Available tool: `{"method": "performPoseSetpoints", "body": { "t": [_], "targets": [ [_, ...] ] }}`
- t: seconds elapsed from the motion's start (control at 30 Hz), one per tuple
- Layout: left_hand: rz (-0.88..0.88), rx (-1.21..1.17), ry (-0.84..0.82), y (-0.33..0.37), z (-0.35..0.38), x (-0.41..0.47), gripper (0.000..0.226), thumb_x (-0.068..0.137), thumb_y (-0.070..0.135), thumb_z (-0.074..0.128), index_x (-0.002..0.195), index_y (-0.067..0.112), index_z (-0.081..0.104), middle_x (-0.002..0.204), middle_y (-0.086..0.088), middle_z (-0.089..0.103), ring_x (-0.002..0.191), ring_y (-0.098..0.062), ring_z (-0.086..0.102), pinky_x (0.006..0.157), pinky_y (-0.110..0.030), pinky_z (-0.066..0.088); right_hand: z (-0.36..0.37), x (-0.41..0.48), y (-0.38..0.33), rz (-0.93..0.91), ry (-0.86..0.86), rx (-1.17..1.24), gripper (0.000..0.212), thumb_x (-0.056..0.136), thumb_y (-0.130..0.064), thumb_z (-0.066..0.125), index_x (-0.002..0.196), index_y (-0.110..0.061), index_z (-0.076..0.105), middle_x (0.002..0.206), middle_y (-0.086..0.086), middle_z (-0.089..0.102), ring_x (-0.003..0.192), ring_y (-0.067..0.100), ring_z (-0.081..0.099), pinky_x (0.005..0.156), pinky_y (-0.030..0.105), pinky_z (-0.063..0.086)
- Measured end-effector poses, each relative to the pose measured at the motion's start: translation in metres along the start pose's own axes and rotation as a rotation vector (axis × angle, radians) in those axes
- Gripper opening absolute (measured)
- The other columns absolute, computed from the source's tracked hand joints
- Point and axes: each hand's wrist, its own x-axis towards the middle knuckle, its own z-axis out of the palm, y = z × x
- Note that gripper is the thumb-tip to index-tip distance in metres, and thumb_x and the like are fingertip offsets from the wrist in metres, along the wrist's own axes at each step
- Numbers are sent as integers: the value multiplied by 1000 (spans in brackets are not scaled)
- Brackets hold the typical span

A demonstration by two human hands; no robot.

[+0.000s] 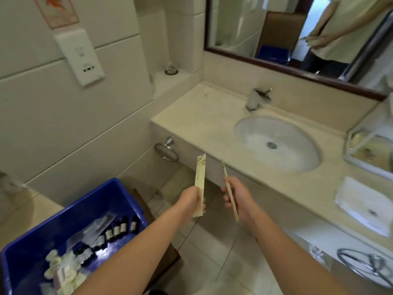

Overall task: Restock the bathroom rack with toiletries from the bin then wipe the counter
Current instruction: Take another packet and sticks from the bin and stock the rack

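Observation:
My left hand (191,202) grips a long flat beige packet (200,177), held upright in front of the counter's edge. My right hand (238,199) holds a second beige packet (230,194), seen edge-on and tilted. Both hands hover over the floor, just left of the sink (274,141). The blue bin (70,237) sits at lower left with small dark bottles (119,229), clear wrappers and pale round items inside. The glass and metal rack (370,150) stands on the beige counter (202,118) at the far right.
A folded white towel (363,204) lies on the counter right of the sink. A chrome tap (256,99) stands behind the basin. Towel rings hang below the counter at left (167,149) and lower right (365,265). A mirror (297,33) hangs above.

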Motion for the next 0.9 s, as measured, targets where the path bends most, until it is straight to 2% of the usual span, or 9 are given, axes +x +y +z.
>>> {"method": "performPoseSetpoints", "body": {
  "t": [0.07, 0.17, 0.3, 0.4, 0.5, 0.63, 0.7, 0.77, 0.9],
  "targets": [
    [-15, 32, 12, 4, 30, -6, 18, 88, 3, 29, 97, 8, 45, 61, -3, 39, 47, -14, 34, 46, -23, 32, -28, -6, -5, -12, 4, 37, 16, 88, -20, 58, 76, -11, 53, 65, 2, 46, 48, 11, 38, 39, 23, 27],
    [13, 118, -6, 6, 71, -13, 22, 90, 11, 29, 82, 13, 49, 49, 3, 37, 36, -10, 26, 41, -16, 22, -71, -17, -11, -11, -6, 121, 8, 87, -10, 50, 81, -7, 53, 63, 4, 45, 49, 13, 40, 36, 21, 31],
    [101, 207, -109, 1, 124, -22, 37, 99, 41, 27, 89, 14, 49, 51, 6, 32, 37, -8, 22, 37, -17, 17, -125, -38, -19, -28, -43, 382, 22, 97, -10, 34, 100, 0, 54, 85, 14, 63, 64, 22, 57, 49, 27, 49],
    [121, 283, -217, -1, 163, -27, 52, 92, 64, 37, 103, 15, 51, 56, 6, 31, 41, -8, 23, 40, -19, 19, -165, -47, -20, -134, -12, 452, 25, 101, -11, 38, 122, -2, 49, 108, 17, 70, 87, 32, 71, 68, 37, 57],
    [167, 371, -273, -3, 199, -27, 45, 95, 56, 42, 118, 18, 45, 60, 4, 39, 42, -8, 30, 41, -20, 25, -198, -56, -21, -209, 34, 438, 29, 102, -12, 40, 129, -1, 47, 117, 14, 68, 96, 35, 70, 75, 41, 57],
    [235, 438, -349, -7, 240, -30, 31, 102, 38, 34, 118, 13, 41, 79, -7, 53, 51, -13, 47, 43, -24, 42, -232, -68, -24, -282, 104, 337, 25, 104, -17, 39, 128, -12, 43, 111, 9, 72, 96, 33, 71, 80, 43, 56],
    [273, 491, -392, -8, 259, -28, 26, 101, 27, 39, 118, 8, 46, 90, -14, 59, 63, -20, 61, 55, -30, 56, -249, -70, -27, -288, 191, 275, 25, 102, -20, 44, 125, -10, 50, 104, 7, 74, 90, 28, 73, 74, 40, 57],
    [317, 569, -395, -10, 279, -23, 25, 98, 22, 46, 118, 8, 53, 95, -12, 64, 75, -22, 68, 64, -30, 59, -267, -68, -29, -282, 280, 263, 23, 99, -21, 51, 117, -9, 58, 97, 8, 75, 85, 25, 72, 70, 37, 57],
    [379, 618, -449, -8, 324, -7, 24, 99, 19, 46, 118, 7, 56, 87, -8, 64, 71, -18, 64, 62, -28, 56, -301, -58, -41, -261, 412, 330, 18, 98, -20, 52, 105, -6, 62, 80, 11, 69, 64, 22, 63, 57, 32, 52]
  ]
}}
